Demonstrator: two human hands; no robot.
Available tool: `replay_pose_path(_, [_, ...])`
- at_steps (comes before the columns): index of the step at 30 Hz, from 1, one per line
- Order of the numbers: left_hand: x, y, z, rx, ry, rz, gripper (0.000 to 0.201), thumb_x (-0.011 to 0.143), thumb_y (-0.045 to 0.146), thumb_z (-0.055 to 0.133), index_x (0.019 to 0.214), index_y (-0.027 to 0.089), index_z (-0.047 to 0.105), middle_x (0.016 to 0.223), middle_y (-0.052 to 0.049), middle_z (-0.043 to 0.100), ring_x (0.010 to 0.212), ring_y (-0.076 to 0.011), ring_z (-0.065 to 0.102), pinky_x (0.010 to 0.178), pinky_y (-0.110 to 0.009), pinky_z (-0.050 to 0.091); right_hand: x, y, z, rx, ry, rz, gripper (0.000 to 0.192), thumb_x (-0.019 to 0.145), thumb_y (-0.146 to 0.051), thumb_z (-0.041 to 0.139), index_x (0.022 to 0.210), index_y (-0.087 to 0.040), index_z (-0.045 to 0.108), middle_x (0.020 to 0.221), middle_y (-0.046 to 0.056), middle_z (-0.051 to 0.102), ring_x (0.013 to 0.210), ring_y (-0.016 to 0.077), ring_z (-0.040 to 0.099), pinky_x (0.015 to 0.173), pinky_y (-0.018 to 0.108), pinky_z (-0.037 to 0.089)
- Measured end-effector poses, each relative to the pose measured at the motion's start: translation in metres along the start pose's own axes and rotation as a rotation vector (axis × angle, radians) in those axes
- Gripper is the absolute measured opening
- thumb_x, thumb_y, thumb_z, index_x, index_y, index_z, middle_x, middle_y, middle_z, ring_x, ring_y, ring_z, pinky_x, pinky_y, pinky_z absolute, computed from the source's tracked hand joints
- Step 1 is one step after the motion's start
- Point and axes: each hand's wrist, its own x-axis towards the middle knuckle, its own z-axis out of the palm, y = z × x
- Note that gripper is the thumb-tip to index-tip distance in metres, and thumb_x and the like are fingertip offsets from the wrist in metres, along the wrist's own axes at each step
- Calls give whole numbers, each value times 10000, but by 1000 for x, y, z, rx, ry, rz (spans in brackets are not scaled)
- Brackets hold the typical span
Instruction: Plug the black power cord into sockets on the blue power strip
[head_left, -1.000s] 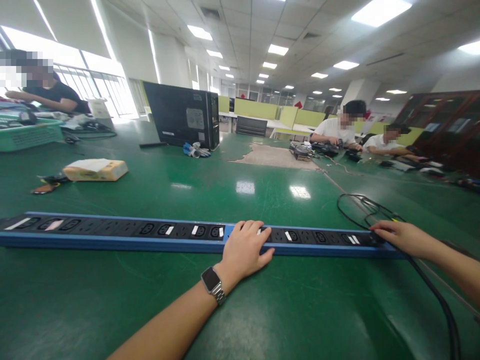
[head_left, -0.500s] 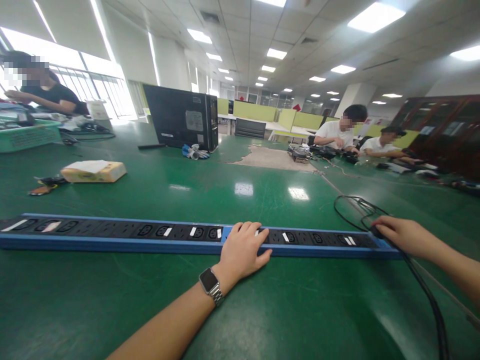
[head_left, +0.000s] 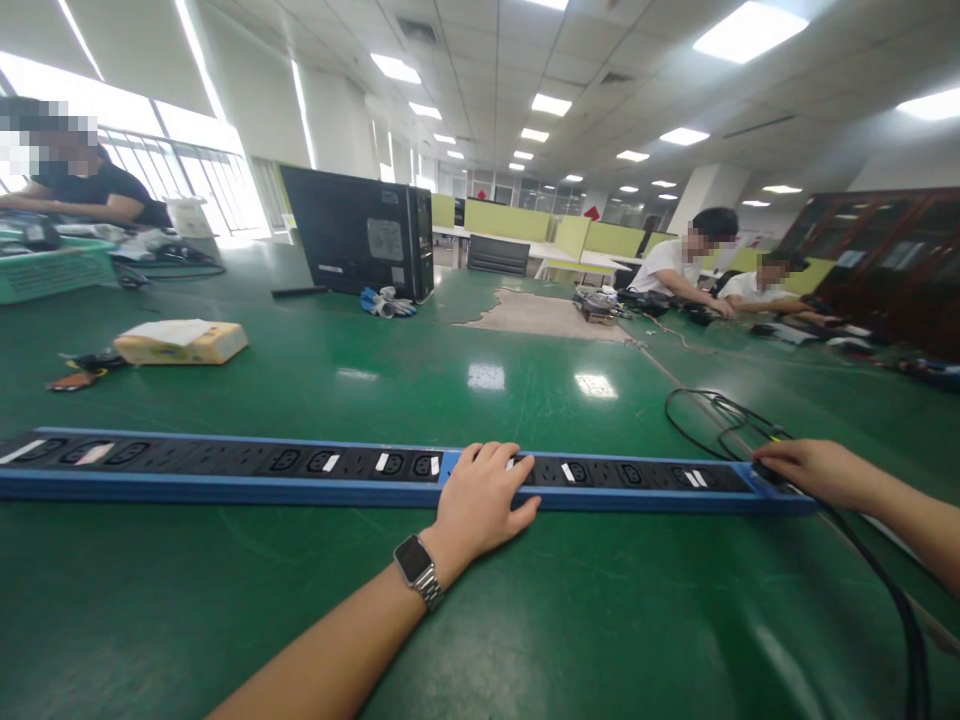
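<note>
A long blue power strip (head_left: 247,490) with black sockets and white labels lies across the green table. My left hand (head_left: 484,500), wearing a watch (head_left: 414,562) on the wrist, spans the strip at its middle. Its fingertips are at the far edge and the thumb is at the near side, closed over the strip. At the strip's right end, my right hand (head_left: 814,470) pinches a small black plug (head_left: 766,470), partly hidden by the fingers. A black cable (head_left: 892,590) runs from beneath this hand to the lower right. More cable (head_left: 686,425) lies looped behind the strip.
Farther back stand a black computer case (head_left: 352,225), gloves (head_left: 388,302) and a tissue pack (head_left: 184,342). A green basket (head_left: 56,275) is at the left. One person (head_left: 97,185) sits at left; two others (head_left: 671,265) work at right beside electronic parts.
My right hand has shifted slightly, and the plug now sits lower, at the strip's right end. The cable below it has swung right. My left hand stays in place on the strip.
</note>
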Motion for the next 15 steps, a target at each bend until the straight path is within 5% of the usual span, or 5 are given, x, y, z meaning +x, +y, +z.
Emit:
replay_pose_path(7, [0,0,0,1,-1,4,428,829,445,582,1186,210,598,1211,-90,594,1104,-267,513,972,-432,387,7,7,5,-144,-71,18,380,839,-339,418,1016,-218,732,1041,64,728,965,258,659,837,317,484])
replay_pose_path(15, [0,0,-1,-1,5,6,429,834,450,576,1185,205,597,1210,-92,593,1104,-268,513,970,-434,387,-5,-13,18,-140,-31,-3,368,887,-322,399,1036,-190,709,1089,128,694,978,268,634,831,336,440])
